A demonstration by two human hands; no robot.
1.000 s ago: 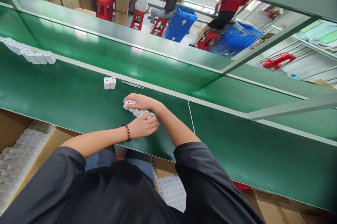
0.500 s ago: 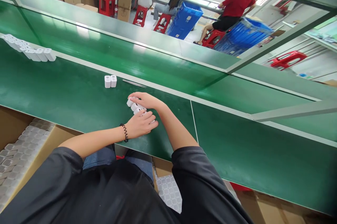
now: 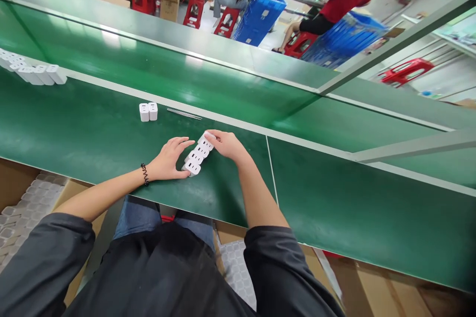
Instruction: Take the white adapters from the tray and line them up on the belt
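Observation:
A short diagonal row of several white plug adapters (image 3: 197,155) lies on the green belt (image 3: 92,133) in front of me. My left hand (image 3: 169,159), with a black coil band at the wrist, lies along the row's left side, thumb at its near end, fingers stretched against it. My right hand (image 3: 226,144) grips the row's far end with curled fingers. The row is squeezed between both hands.
A pair of white adapters (image 3: 148,111) stands further up the belt beside a thin metal strip (image 3: 184,114). Another line of adapters (image 3: 35,73) sits at far left. Boxes of tray inserts (image 3: 18,208) are below the belt. Other people sit on red stools (image 3: 302,41) beyond, by blue crates (image 3: 260,17).
My hands had been bunched over the adapters. They have spread apart: the left hand slid left and nearer, the right to the far end, and the adapters now show as a straight row.

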